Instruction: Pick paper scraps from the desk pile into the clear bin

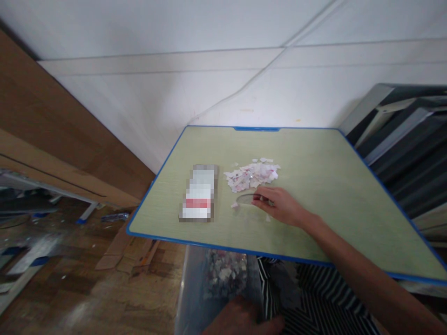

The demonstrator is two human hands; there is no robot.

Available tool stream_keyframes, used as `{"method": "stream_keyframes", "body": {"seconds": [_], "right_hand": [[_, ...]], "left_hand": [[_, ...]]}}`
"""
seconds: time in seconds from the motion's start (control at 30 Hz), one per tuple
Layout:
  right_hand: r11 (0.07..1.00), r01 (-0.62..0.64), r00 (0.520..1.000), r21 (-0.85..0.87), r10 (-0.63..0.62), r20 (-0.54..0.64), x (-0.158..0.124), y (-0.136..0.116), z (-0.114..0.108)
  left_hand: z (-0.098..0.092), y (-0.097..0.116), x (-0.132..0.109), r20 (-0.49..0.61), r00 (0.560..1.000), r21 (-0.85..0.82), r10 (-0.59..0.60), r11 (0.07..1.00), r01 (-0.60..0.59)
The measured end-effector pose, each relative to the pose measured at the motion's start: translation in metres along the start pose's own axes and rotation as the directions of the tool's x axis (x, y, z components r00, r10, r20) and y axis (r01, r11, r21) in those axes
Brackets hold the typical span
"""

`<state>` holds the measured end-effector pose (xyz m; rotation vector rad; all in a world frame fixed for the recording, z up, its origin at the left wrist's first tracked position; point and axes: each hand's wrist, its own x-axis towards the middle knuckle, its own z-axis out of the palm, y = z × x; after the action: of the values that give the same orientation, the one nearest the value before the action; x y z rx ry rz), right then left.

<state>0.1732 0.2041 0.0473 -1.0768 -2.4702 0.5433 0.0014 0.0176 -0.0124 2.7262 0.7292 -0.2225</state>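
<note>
My right hand (275, 204) is closed in a pinch on the rim of a clear, round-rimmed container (245, 200), low over the tabletop. Its see-through body is hard to make out. Just beyond it lies a loose heap of torn white and pinkish paper scraps (253, 176). A stray scrap (234, 205) rests beside the container. Below the table's front edge, my left hand (240, 316) is dim and cut off by the frame; its fingers do not show well enough to read. Near it, a clear bag of paper scraps (225, 274) sits in a translucent bin (181, 288).
The light green table (314, 163) has a blue rim and stands against a white wall. A phone with a blurred screen (199, 193) lies left of the heap. Folded dark panels (412, 135) lean at the right. Flattened cardboard (118, 251) covers part of the wooden floor.
</note>
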Motion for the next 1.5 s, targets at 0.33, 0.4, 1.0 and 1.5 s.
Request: {"method": "stream_keyframes", "body": {"seconds": [0.33,0.4,1.0,1.5], "right_hand": [[0.998,-0.062,0.998,-0.024,0.061,-0.034,0.000,0.001,-0.010],[1.000,-0.021,1.000,0.010,0.021,0.007,-0.002,0.001,-0.014],[0.992,0.035,0.992,0.119,-0.049,0.120,-0.007,0.001,-0.019],[0.999,-0.035,0.999,0.026,0.035,-0.003,-0.009,0.007,-0.025]], "left_hand": [[0.004,0.000,-0.001,-0.008,1.000,0.006,0.028,1.000,-0.028],[0.000,-0.001,-0.001,0.007,1.000,-0.005,0.019,1.000,-0.019],[-0.009,-0.001,-0.001,0.149,0.989,-0.059,0.015,0.998,-0.007],[0.010,0.001,-0.002,0.017,1.000,-0.006,-0.004,1.000,0.004]]}}
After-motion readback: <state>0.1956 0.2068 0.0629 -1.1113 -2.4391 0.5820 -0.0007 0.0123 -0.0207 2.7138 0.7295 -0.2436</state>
